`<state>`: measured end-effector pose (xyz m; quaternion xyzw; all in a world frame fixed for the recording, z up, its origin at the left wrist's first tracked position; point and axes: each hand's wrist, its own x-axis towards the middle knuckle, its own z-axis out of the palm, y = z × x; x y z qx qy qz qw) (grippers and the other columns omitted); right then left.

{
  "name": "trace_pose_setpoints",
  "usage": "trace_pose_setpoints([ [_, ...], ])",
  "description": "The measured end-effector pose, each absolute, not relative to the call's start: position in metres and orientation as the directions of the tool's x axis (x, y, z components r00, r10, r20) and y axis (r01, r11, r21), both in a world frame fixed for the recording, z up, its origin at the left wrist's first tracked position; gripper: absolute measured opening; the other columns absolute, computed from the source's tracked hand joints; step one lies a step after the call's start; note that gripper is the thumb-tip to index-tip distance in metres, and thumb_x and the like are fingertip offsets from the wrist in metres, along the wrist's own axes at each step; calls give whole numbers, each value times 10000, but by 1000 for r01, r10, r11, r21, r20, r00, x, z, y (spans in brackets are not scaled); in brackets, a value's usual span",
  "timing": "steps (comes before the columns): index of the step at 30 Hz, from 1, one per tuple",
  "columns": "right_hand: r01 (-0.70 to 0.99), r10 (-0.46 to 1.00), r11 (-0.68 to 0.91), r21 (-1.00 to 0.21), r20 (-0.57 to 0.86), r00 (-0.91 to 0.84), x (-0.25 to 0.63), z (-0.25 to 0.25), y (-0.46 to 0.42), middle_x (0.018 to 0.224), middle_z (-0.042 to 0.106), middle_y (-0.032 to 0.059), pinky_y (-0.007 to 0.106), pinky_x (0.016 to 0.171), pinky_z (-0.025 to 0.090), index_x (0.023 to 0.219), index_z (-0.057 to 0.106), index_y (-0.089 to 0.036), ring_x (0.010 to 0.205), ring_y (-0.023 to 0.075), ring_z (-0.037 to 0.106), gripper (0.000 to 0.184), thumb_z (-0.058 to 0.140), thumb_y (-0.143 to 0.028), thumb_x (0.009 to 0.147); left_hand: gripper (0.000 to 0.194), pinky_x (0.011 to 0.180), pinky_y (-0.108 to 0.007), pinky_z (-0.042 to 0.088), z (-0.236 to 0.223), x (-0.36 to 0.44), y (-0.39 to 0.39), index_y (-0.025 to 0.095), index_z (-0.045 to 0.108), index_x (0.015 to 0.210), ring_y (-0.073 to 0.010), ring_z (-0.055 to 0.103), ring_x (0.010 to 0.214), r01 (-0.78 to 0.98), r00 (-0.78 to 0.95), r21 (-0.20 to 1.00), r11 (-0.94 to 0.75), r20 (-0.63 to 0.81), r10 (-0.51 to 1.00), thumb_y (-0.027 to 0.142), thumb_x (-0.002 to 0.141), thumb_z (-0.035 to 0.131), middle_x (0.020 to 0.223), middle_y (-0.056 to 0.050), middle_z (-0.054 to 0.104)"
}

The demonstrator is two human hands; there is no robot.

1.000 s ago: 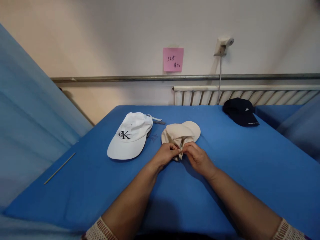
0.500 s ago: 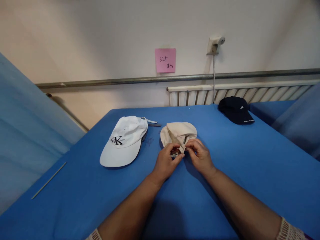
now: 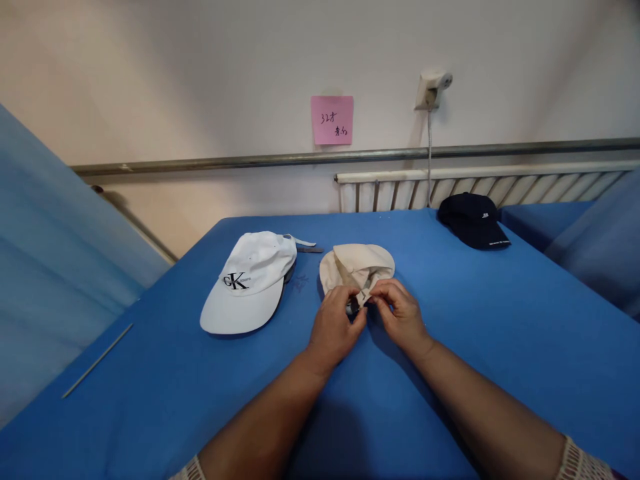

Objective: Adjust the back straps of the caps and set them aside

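A beige cap point(image 3: 367, 258) lies on the blue-covered table with its back strap side toward me. My left hand point(image 3: 336, 323) is closed at the near edge of the cap, thumb and fingers pinching its strap by a small dark metal-looking buckle point(image 3: 353, 306). From the other side my right hand point(image 3: 400, 312) pinches the strap point(image 3: 365, 297) between thumb and fingertips. Both hands nearly meet there, and the fingers partly cover the strap and buckle. Left of them, a white cap point(image 3: 250, 280) with black "CK" lettering rests with its brim toward me.
A dark navy cap point(image 3: 474, 220) sits at the back right of the table. A thin stick point(image 3: 97, 360) lies at the left edge. Behind are a radiator point(image 3: 390, 193), a metal rail point(image 3: 250, 160), a pink note point(image 3: 332, 120) and a plugged-in socket point(image 3: 429, 92). Blue curtains point(image 3: 60, 253) hang at the side.
My left hand has shifted slightly on the strap, and the dark buckle shows more between my fingers. The strap end sits a little lower. The other caps stay put.
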<state>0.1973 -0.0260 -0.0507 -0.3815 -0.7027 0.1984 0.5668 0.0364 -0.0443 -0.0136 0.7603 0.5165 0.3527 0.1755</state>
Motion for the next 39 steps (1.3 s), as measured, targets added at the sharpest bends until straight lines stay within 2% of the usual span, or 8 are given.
trace_pose_setpoints([
  [3, 333, 745, 647, -685, 662, -85, 198, -49, -27, 947, 590, 58, 363, 816, 511, 956, 596, -240, 927, 199, 585, 181, 484, -114, 888, 180, 865, -338, 430, -13, 37, -44, 204, 565, 969, -216, 560, 950, 668, 211, 632, -393, 346, 914, 202, 791, 589, 965, -55, 614],
  [7, 342, 738, 660, -668, 663, -127, 198, -46, -28, 951, 591, 57, 360, 831, 504, 960, 593, -242, 933, 196, 586, 198, 470, -103, 894, 188, 820, -306, 431, -14, 36, -40, 210, 567, 903, -198, 572, 892, 636, 180, 688, -350, 308, 934, 174, 726, 618, 916, -33, 626],
  [12, 354, 726, 674, -648, 671, -153, 197, -45, -29, 955, 595, 57, 350, 831, 508, 959, 588, -241, 940, 194, 593, 196, 462, -104, 899, 174, 800, -290, 421, -12, 35, -38, 202, 558, 848, -181, 564, 857, 614, 223, 694, -376, 304, 926, 122, 697, 588, 866, -18, 615],
  [20, 349, 720, 676, -649, 682, -126, 199, -43, -29, 952, 589, 60, 356, 838, 505, 965, 588, -240, 929, 192, 591, 176, 469, -123, 912, 193, 818, -294, 427, -9, 37, -44, 208, 558, 979, -182, 570, 875, 626, 222, 671, -397, 334, 916, 168, 790, 547, 918, -31, 616],
  [24, 349, 733, 659, -666, 673, -102, 199, -45, -28, 941, 591, 59, 357, 829, 505, 956, 597, -235, 921, 196, 589, 171, 477, -125, 902, 211, 824, -306, 433, -12, 38, -44, 201, 551, 979, -192, 566, 891, 660, 242, 629, -411, 339, 909, 169, 773, 584, 949, -40, 612],
  [28, 349, 727, 663, -663, 681, -87, 198, -45, -28, 942, 594, 51, 352, 839, 499, 956, 600, -232, 930, 191, 587, 170, 482, -124, 899, 246, 794, -289, 451, -15, 37, -42, 195, 536, 1025, -169, 576, 856, 630, 211, 654, -420, 377, 902, 129, 788, 553, 948, -35, 604],
  [35, 346, 724, 667, -660, 684, -91, 198, -43, -30, 959, 593, 49, 339, 846, 495, 965, 598, -229, 946, 184, 584, 179, 486, -108, 896, 162, 755, -274, 435, -13, 33, -41, 199, 574, 945, -164, 577, 823, 643, 273, 611, -462, 381, 884, 130, 801, 544, 891, -24, 626],
  [39, 346, 727, 666, -661, 679, -102, 198, -44, -29, 955, 597, 50, 338, 844, 494, 958, 602, -227, 939, 184, 588, 172, 486, -116, 897, 108, 738, -269, 419, -11, 32, -40, 195, 602, 917, -164, 571, 813, 629, 296, 627, -460, 354, 887, 174, 833, 538, 865, -24, 628],
])
